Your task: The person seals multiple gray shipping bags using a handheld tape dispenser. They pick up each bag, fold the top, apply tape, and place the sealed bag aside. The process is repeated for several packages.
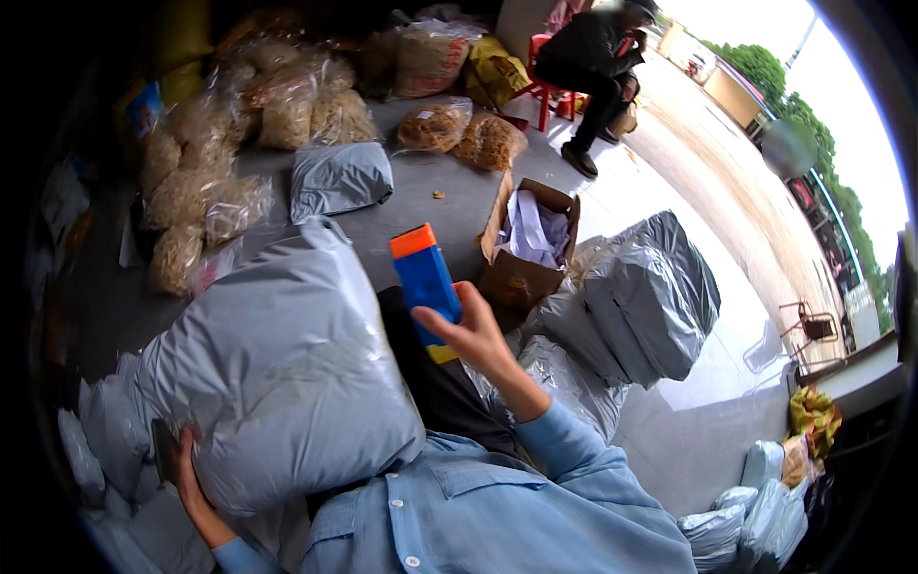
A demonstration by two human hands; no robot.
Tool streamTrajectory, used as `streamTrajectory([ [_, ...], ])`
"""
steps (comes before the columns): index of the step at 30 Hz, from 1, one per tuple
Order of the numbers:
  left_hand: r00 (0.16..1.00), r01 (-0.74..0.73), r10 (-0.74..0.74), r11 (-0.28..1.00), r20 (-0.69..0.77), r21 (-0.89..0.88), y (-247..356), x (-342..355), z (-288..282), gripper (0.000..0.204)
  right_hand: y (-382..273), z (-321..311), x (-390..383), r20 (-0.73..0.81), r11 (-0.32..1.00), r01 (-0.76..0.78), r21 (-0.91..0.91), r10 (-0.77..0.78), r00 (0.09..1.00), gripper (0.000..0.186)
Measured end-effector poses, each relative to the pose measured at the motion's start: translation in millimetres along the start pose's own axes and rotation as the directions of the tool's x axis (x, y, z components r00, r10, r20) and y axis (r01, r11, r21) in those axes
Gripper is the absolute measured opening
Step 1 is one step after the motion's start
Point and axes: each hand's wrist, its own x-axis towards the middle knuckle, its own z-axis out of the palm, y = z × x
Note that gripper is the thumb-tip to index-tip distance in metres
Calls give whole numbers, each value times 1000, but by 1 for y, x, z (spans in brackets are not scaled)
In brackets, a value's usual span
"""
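A bulging grey plastic mailing bag (287,373) lies across my lap, tilted to the left. My right hand (469,330) grips a blue, block-shaped device (424,282) with an orange end and a yellow lower edge; it is held up just right of the bag, and its exact kind I cannot tell. At the bag's lower left side, my left hand (191,469) is closed around a dark flat object (165,450), pressed near the bag. That hand's fingers are partly hidden, and the dark object's kind does not show clearly.
An open cardboard box (521,277) with white papers stands ahead, beside stacked grey parcels (650,297). A flat grey parcel (341,179) and clear bags of tan dried goods (201,191) lie on the floor. Further off, a person (593,67) sits on a red chair (542,91).
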Motion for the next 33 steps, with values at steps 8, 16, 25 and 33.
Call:
streamTrajectory([
  [8, 971, 77, 1, 945, 240, -316, 88, -4, 58, 72, -9, -20, -43, -211, 935, -34, 352, 114, 971, 41],
  [16, 555, -106, 524, 815, 646, -570, 335, -66, 211, 62, -41, -212, -154, -758, 997, -72, 3, 50, 651, 51],
  [25, 358, -194, 610, 789, 707, -583, 322, -97, 322, 91, 3, -295, -214, -883, 250, -900, -357, -405, 237, 56],
  [33, 563, 35, 438, 835, 701, -550, 269, -28, 268, 69, 105, -226, -163, -743, 379, -641, -668, -288, 604, 58],
])
